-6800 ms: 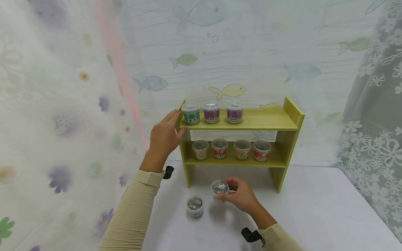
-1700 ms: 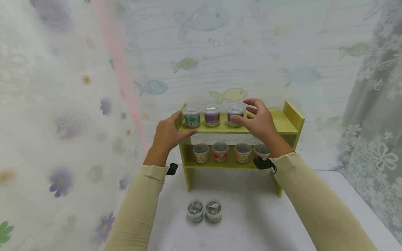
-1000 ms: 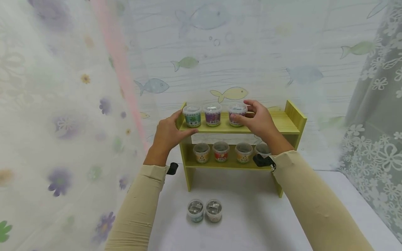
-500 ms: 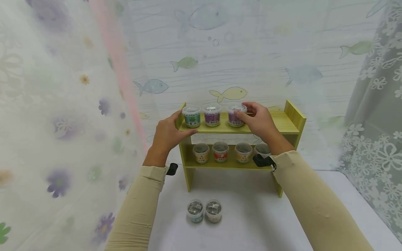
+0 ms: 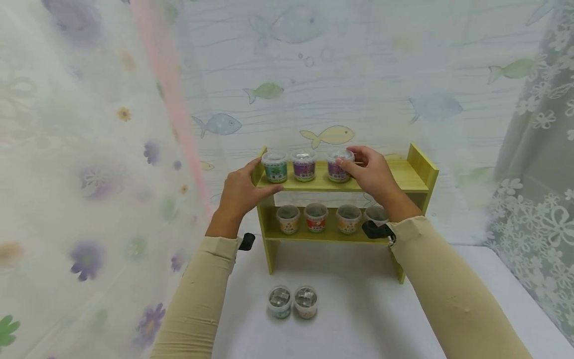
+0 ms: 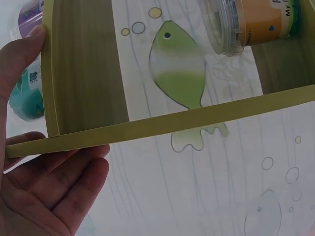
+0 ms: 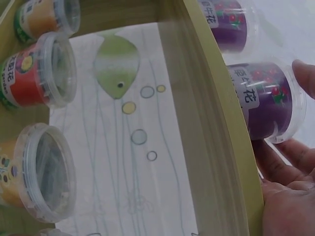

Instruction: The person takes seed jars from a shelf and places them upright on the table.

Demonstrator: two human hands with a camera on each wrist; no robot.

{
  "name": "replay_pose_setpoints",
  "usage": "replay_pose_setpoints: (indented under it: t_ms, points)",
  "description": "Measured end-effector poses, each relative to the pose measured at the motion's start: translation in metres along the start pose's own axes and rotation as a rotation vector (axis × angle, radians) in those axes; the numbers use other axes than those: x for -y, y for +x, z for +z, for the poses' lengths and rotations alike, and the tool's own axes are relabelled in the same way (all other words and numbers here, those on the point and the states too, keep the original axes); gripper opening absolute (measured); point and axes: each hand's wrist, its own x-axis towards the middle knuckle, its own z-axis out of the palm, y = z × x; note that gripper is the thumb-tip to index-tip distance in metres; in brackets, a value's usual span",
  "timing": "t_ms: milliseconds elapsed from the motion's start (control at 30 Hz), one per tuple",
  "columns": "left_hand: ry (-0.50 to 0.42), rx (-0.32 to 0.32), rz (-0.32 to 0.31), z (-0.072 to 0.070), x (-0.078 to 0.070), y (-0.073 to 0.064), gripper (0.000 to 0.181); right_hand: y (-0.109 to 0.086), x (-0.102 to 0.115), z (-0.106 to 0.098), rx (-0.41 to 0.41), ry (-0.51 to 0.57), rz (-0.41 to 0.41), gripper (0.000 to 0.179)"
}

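Observation:
My left hand [image 5: 238, 192] grips the left end of a yellow-green wooden shelf [image 5: 403, 174]. Its thumb lies on the upper board's front edge while the fingers [image 6: 81, 194] reach round outside the side panel. On that upper board, my right hand [image 5: 375, 175] holds a small purple-labelled plastic tub [image 5: 337, 171] with a clear lid. The thumb is at the lid's rim, and the fingers [image 7: 288, 160] pass behind the tub. To its left stand another purple tub [image 5: 304, 170] and a green one [image 5: 275, 171], the latter close to my left hand.
Orange tubs [image 5: 348, 223] and red tubs [image 5: 316, 223] line the lower board, the rightmost partly hidden by my right wrist. Two more lidded tubs, one bluish [image 5: 280, 303] and one whitish [image 5: 306, 304], sit side by side on the white table [image 5: 354, 319]. A fish-print curtain [image 5: 381, 75] hangs behind.
Earlier my right hand held the whitish tub above the table; that tub now stands beside the bluish one. The right hand rose to the purple tub, and its thumb moved up to the lid.

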Motion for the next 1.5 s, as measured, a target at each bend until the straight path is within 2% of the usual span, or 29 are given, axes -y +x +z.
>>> replay_pose_setpoints:
  t_ms: [167, 433, 700, 933, 1167, 1500]
  points:
    - [0.006, -0.003, 0.013, -0.0024, -0.0011, -0.0004, 0.104, 0.0005, 0.0002, -0.0007, 0.002, -0.012, -0.002, 0.081]
    - [0.001, -0.001, -0.017, -0.0030, -0.0019, 0.0007, 0.106, 0.0001, 0.0040, -0.0022, 0.006, 0.000, 0.008, 0.081]
    - [-0.008, 0.020, -0.028, -0.0016, -0.0027, -0.0028, 0.104, -0.0019, 0.0022, -0.0015, 0.019, 0.083, 0.021, 0.076]
    - [0.007, 0.009, 0.010, 0.0001, -0.0014, -0.0003, 0.103, -0.0014, 0.0006, -0.0022, 0.027, 0.127, 0.017, 0.070]
    - [0.008, 0.014, -0.004, -0.0026, -0.0041, 0.0008, 0.104, 0.0005, 0.0006, -0.0028, 0.028, 0.019, 0.022, 0.089]
    - [0.001, 0.012, -0.020, -0.0022, -0.0040, -0.0015, 0.103, -0.0013, 0.0029, -0.0027, 0.031, -0.036, 0.032, 0.085]
